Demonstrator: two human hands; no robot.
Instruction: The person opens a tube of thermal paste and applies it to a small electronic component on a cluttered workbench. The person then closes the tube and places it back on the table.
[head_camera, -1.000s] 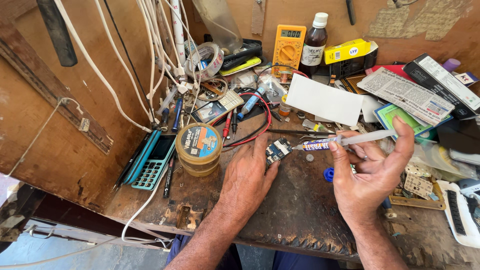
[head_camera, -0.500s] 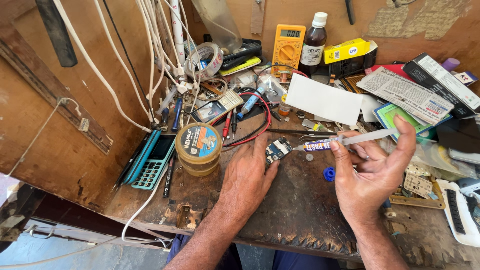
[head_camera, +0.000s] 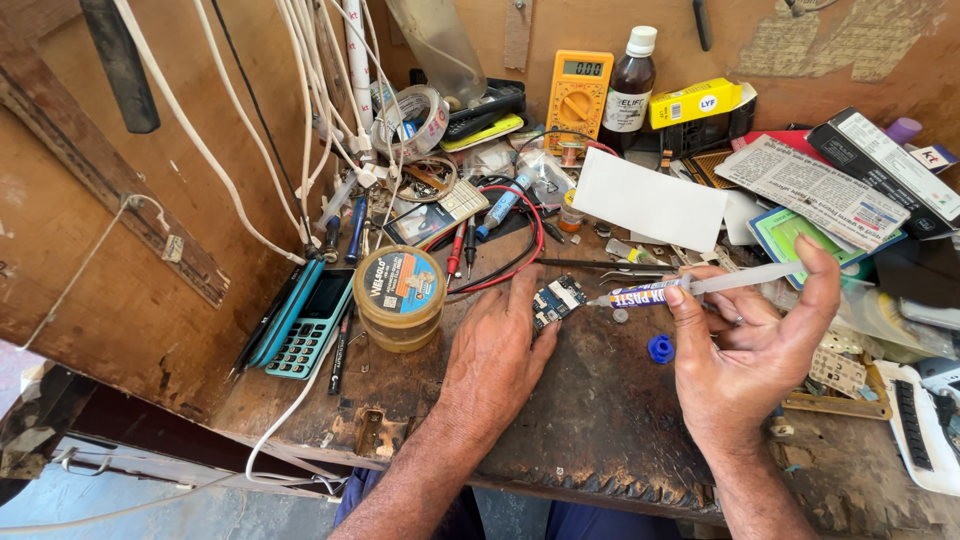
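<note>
My left hand (head_camera: 497, 352) lies on the worn wooden bench and pins a small blue circuit board (head_camera: 558, 298) under its fingertips. My right hand (head_camera: 752, 345) holds a thin paste syringe (head_camera: 690, 288) level, thumb on the plunger end, with the tip pointing left almost at the board's edge. A small blue cap (head_camera: 660, 348) lies on the bench just below the syringe.
A round tin (head_camera: 400, 296) and a teal keypad phone (head_camera: 310, 325) sit at the left. Red and black probe leads (head_camera: 500, 265), a yellow multimeter (head_camera: 577, 92), a dark bottle (head_camera: 630, 88), a white card (head_camera: 650, 205), tweezers (head_camera: 600, 266) and boxes crowd the back. White cables (head_camera: 300, 120) hang at left.
The hands and syringe stay almost in place; my right hand's fingers have shifted slightly on the syringe.
</note>
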